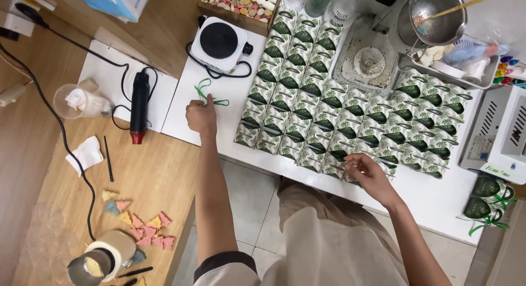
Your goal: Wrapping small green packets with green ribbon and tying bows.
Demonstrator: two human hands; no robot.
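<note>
head view: we log the left hand (pixel 201 115) pinched shut on a green ribbon (pixel 207 94) lying on the white table (pixel 438 201), near a small hot plate (pixel 221 42). the right hand (pixel 368 173) has curled fingers touching the front edge of the boxes (pixel 339 113), green-and-white, ranked in rows; whether it grips one we cannot tell. a heat gun (pixel 139 105) lies apart at left. a metal bowl (pixel 437 15) is cut off at the top.

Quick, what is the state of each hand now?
Left hand: closed, pinching a green ribbon.
Right hand: fingers closed on a small green package.
</note>
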